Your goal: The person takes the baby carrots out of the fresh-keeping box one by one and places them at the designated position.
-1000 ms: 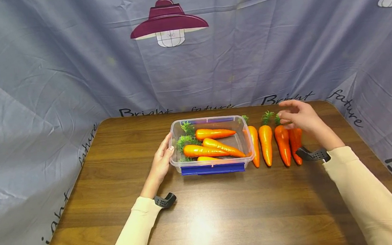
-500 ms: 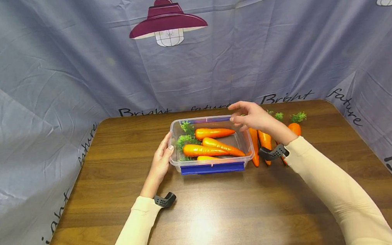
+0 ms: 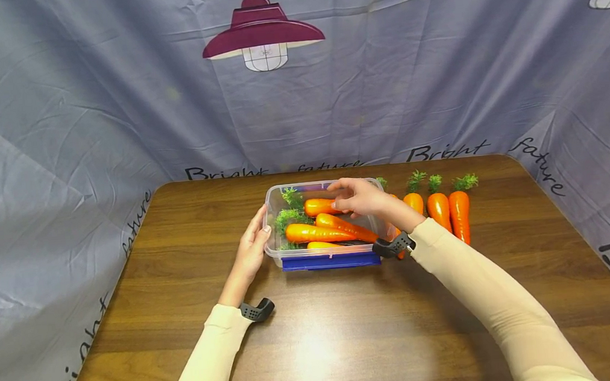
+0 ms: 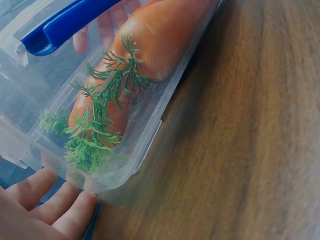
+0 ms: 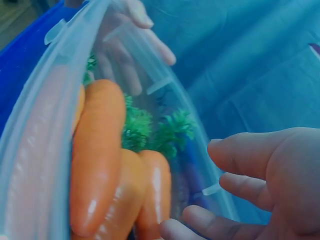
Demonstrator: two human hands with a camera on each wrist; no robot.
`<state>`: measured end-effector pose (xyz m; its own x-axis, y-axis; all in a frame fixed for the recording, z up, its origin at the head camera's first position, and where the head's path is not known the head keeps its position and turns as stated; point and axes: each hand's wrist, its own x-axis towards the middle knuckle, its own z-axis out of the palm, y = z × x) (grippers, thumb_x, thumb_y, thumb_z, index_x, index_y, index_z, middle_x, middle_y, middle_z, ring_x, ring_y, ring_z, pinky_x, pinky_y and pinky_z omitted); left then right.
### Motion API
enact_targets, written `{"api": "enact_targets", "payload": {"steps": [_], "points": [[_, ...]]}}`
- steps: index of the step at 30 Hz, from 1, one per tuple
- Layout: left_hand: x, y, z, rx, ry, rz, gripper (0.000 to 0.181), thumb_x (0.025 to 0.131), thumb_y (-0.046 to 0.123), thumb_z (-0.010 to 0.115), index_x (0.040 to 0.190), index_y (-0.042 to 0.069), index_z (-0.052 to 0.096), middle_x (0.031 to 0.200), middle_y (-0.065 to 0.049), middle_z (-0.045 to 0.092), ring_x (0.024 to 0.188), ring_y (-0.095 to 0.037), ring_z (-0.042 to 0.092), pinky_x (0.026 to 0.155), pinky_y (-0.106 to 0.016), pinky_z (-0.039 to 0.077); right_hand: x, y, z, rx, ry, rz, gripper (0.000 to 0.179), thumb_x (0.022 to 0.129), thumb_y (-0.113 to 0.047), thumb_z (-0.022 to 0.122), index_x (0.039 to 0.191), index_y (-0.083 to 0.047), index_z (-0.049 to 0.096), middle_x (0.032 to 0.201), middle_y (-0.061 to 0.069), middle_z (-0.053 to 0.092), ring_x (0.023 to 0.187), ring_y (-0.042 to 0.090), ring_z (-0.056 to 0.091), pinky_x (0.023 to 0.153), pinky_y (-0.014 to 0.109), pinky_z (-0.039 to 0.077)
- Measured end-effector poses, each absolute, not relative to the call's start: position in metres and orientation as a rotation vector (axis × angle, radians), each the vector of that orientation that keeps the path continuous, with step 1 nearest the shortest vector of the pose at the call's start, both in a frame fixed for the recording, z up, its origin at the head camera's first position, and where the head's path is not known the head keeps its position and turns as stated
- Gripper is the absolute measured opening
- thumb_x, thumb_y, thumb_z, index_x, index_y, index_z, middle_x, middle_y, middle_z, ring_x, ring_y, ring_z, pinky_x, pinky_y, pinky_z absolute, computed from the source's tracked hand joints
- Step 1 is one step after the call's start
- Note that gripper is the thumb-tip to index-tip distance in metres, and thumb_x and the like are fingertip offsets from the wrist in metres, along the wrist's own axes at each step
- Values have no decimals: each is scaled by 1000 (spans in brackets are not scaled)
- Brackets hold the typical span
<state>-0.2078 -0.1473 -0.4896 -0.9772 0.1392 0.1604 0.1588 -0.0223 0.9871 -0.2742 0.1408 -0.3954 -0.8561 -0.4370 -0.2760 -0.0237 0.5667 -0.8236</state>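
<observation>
A clear plastic food container (image 3: 275,254) with a blue clip (image 3: 330,261) holds several orange carrots with green tops. My left hand (image 3: 251,248) lies against its left end, thumb at the rim; in the left wrist view the fingers (image 4: 75,212) touch the outside wall. My right hand (image 3: 361,198) is over the container's right part, its fingers spread loosely with nothing between them, overlapping the tip of the back carrot (image 3: 319,206). The right wrist view shows the right hand (image 5: 260,185) beside the carrots (image 5: 100,155), fingertips apart from one another.
Right of the container, a row of several more carrots (image 3: 459,213) lies on the brown wooden table (image 3: 317,334), tops pointing to the back. My right forearm partly covers them. A grey curtain (image 3: 383,87) printed with lamps hangs behind the table and at both sides.
My right hand has moved left from above the row of carrots, over the container's right rim, and lower toward the carrots inside. The left hand and the container stay in place.
</observation>
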Motion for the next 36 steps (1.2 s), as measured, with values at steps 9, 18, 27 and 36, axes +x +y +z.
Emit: {"api": "enact_targets", "payload": {"steps": [9,18,27,36], "points": [[-208,-147,-491,-351,-2167,-2222,57,105,6,41,159,-1,27,169,-21,20,156,-39,23,111,-10,36,-275,135,-411,-424,2429,-1047,47,96,-10,63,142,-5,55,115,18,68,85,28,59,68,29,52],[-208,-146,-491,-335,-2183,-2217,56,106,5,41,160,0,27,169,-20,22,155,-38,26,112,-14,38,-273,135,-420,-665,2451,-791,51,87,9,62,138,0,57,139,25,61,124,39,63,103,46,55],[-209,-147,-492,-344,-2188,-2203,55,105,4,40,158,-3,27,168,-22,22,153,-42,28,123,-40,34,-273,135,-426,-761,2414,-723,69,79,11,62,146,-2,49,136,23,62,121,38,64,100,44,57],[-209,-147,-492,-355,-2154,-2232,56,105,4,41,159,-2,27,168,-22,22,153,-42,28,106,-9,40,-271,134,-426,-790,2419,-733,71,77,10,63,146,0,48,138,22,61,119,37,66,95,40,58]]}}
